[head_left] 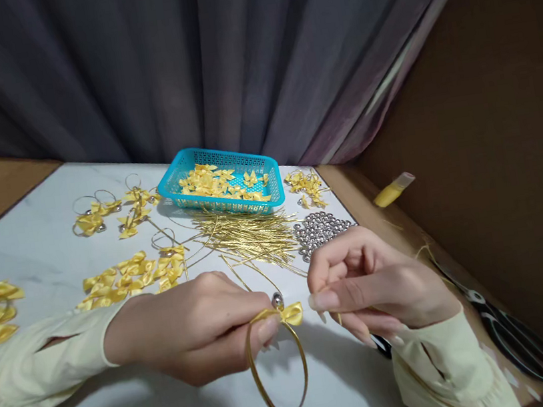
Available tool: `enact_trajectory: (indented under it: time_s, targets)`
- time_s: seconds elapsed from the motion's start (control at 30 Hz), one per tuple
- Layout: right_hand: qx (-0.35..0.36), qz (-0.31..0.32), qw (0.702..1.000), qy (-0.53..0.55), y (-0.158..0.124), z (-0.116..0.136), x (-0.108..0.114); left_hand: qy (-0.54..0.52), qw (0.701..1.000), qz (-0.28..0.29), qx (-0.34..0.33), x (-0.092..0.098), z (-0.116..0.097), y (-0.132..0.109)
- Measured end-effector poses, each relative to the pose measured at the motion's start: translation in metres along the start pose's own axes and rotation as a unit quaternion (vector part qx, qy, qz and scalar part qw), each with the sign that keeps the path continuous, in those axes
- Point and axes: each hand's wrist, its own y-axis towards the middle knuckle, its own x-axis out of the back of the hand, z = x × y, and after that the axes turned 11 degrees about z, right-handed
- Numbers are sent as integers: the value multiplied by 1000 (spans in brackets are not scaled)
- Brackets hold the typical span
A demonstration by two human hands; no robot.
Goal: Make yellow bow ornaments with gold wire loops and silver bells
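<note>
My left hand (208, 327) is closed, with thumb and forefinger pinching a yellow ribbon bow (293, 313). A gold wire loop (305, 377) hangs below the bow, and a small silver bell (278, 301) sits just above it. Two loose gold wire ends rise behind the bell. To the right, apart from the bow, my right hand (368, 284) has its thumb pressed against the curled forefinger. A tiny yellowish bit shows by its lower fingers; what the pinch holds, if anything, I cannot make out. Something black is partly hidden under that hand.
A blue basket (277, 192) of yellow bows stands at the back. Before it lie gold wires (250, 237) and silver bells (320, 230). Several bows (125, 278) and looped bows (134, 213) lie left. Black-handled scissors (513, 338) and a yellow tube (393, 190) are right.
</note>
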Motion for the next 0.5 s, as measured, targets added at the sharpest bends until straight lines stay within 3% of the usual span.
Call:
enact_trajectory:
  time_s: [0.33, 0.5]
  targets:
    - [17, 20, 1000, 15, 2, -3, 2, 9, 1000, -12, -8, 0, 0, 1]
    - [17, -15, 999, -29, -2, 0, -3, -25, 1000, -9, -3, 0, 0, 0]
